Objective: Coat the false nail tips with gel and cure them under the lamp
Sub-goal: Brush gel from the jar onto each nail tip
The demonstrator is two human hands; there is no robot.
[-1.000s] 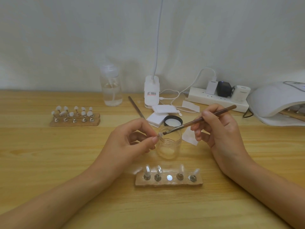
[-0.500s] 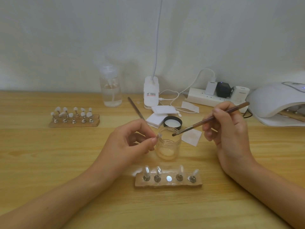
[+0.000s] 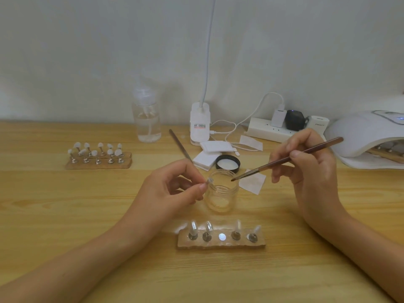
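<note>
A small translucent false nail tip (image 3: 210,179) sits pinched between the thumb and forefinger of the left hand (image 3: 175,189), held at the left rim of an open clear glass jar (image 3: 222,193) near the middle of a pale wooden table (image 3: 65,215). The right hand (image 3: 306,167) grasps a slim brown-handled brush (image 3: 284,159) pen-fashion, its bristles poised over the jar's right rim, apart from the tip. The tip is pale and slightly glossy; whether gel is on it cannot be told.

Nearer the person lies a rough wooden holder strip (image 3: 220,243) carrying four more clear tips on metal stands, with one bare round disc (image 3: 222,236) at its centre. Behind the jar are a black round lid (image 3: 227,162), a stack of white square pads (image 3: 209,152), a white paper square (image 3: 252,183) and a thin metal-handled tool (image 3: 180,146) lying flat.

Far left stands a second wooden holder (image 3: 98,164) with white tips in two rows. Along the plain white wall (image 3: 87,51) stand a clear plastic pump bottle (image 3: 147,121), a white clip-base desk light (image 3: 200,125), a white power strip (image 3: 269,130) with plugs, and, far right, a white domed curing lamp (image 3: 367,136) sheltering another holder.
</note>
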